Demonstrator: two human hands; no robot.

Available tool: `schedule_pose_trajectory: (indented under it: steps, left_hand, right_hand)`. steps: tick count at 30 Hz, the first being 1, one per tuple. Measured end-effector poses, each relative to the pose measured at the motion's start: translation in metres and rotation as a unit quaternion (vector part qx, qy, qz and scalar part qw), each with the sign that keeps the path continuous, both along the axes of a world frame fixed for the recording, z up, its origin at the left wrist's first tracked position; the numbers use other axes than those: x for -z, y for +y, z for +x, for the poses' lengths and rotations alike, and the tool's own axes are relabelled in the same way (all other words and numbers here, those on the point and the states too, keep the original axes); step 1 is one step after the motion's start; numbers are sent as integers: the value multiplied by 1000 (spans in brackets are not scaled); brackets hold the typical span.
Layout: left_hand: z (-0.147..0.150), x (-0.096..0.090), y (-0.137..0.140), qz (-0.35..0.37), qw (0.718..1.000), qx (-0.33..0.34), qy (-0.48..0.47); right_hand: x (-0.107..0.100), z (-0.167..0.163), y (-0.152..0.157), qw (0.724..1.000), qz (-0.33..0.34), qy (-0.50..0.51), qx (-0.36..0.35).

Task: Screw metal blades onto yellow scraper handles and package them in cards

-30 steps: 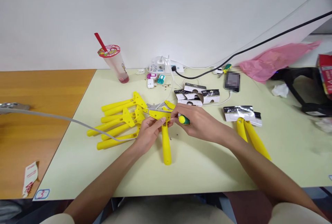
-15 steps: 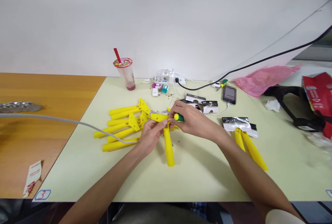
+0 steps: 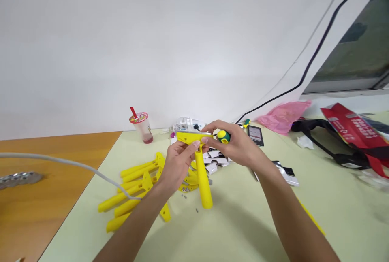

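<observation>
Yellow scraper [image 3: 204, 181] is held up above the pale table [image 3: 243, 233], head uppermost, handle slanting down toward the person. A metal strip lines the head's top edge. Left hand [image 3: 177, 164]: thumb and fingers pinch the head close to the handle joint. Right hand [image 3: 238, 145]: a screwdriver [image 3: 223, 136] with a green-and-yellow handle is gripped between thumb and fingers, the fingertips at the head's right end; whether they press on it cannot be told. Further yellow handles [image 3: 129, 201] lie grouped on the left. Small screws [image 3: 185, 190] rest beneath the hands, near printed cards [image 3: 217, 160].
</observation>
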State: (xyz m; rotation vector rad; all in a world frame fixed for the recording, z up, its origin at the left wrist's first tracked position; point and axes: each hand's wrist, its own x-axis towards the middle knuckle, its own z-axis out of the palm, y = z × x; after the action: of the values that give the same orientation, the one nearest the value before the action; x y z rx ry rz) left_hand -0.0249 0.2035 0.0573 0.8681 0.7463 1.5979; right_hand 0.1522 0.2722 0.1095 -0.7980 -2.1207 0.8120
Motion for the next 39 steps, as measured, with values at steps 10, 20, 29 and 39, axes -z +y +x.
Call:
schedule_pose_trajectory:
  steps: [10, 20, 29, 39]
  left_hand:
    - [-2, 14, 10, -29, 998, 47, 18]
    - [-10, 21, 14, -30, 999, 5, 36]
    - [-9, 22, 12, -21, 999, -9, 38]
    - [7, 35, 5, -65, 998, 11, 16]
  right_hand:
    - [14, 7, 13, 1000, -18, 3, -5]
    - [8, 4, 6, 999, -13, -45, 24]
    - [6, 8, 4, 996, -13, -69, 47]
    - [8, 16, 15, 985, -75, -154, -10]
